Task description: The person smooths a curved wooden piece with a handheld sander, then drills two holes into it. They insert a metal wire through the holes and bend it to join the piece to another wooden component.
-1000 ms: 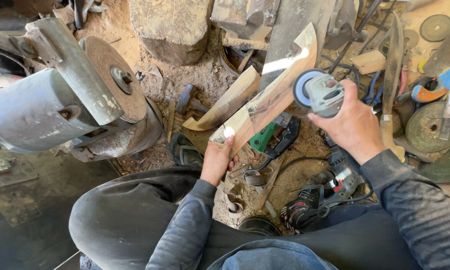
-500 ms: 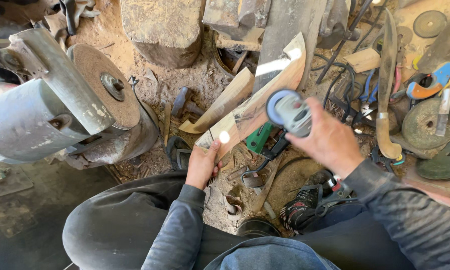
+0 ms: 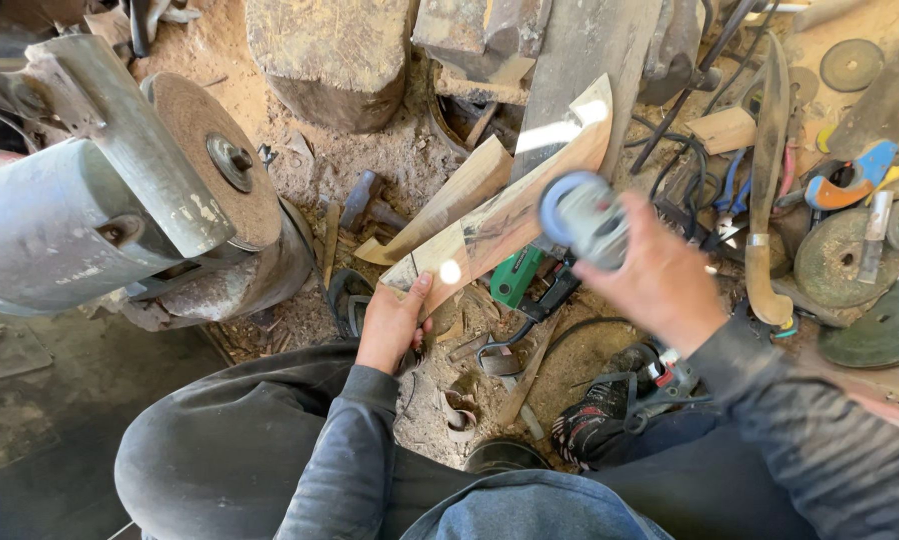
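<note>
Seen from above, the left hand point(image 3: 390, 325) grips the low end of a long curved pale wooden blank point(image 3: 510, 205) while the right hand point(image 3: 660, 280) clasps a grey angle grinder point(image 3: 582, 215) against it; a one-handed hold could let it kick loose.

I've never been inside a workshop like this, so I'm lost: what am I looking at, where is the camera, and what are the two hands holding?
The camera sits on the person's head and looks down past their knees at a dirt floor strewn with tools. The left hand grips the near end of a long curved wooden piece, which slants up and away. The right hand holds a small angle grinder with a round grey disc, close over that wood; it is blurred, so I cannot tell whether it touches. At left stands a big bench grinder with a brown wheel. A hammer lies in the dust, a second wooden piece beside the first, and worn discs at right.
</note>
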Action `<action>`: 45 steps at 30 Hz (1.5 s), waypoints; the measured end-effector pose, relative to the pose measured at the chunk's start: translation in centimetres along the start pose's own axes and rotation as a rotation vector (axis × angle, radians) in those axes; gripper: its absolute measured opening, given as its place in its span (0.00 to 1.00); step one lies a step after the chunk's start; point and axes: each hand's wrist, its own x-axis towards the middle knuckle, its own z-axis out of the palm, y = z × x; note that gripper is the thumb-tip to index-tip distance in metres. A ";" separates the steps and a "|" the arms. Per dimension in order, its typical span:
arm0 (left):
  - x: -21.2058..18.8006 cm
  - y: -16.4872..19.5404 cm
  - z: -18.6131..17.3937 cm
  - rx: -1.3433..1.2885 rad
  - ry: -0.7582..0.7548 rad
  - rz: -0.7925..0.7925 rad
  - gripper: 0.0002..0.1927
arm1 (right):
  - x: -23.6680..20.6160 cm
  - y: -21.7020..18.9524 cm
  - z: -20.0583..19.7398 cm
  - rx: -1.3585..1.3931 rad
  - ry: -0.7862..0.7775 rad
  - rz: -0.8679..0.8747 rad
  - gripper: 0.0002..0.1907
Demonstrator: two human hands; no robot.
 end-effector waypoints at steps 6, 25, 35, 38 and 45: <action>0.5 1.2 -1.9 0.151 -0.034 -0.029 0.25 | -0.9 -0.4 1.9 -0.052 -0.169 -0.053 0.46; -1.2 4.6 -3.1 0.348 0.079 0.051 0.31 | -1.6 -3.8 2.2 -0.001 -0.160 -0.037 0.42; -1.8 5.0 -3.6 0.498 0.119 0.138 0.39 | 1.9 0.3 -0.2 -0.004 0.069 0.132 0.45; -1.9 5.1 -3.6 0.536 0.103 0.084 0.45 | 2.1 -0.2 -0.3 0.028 0.067 0.120 0.46; -2.9 5.5 -3.0 0.533 0.136 0.111 0.42 | -1.3 -5.1 2.8 0.051 -0.095 -0.150 0.47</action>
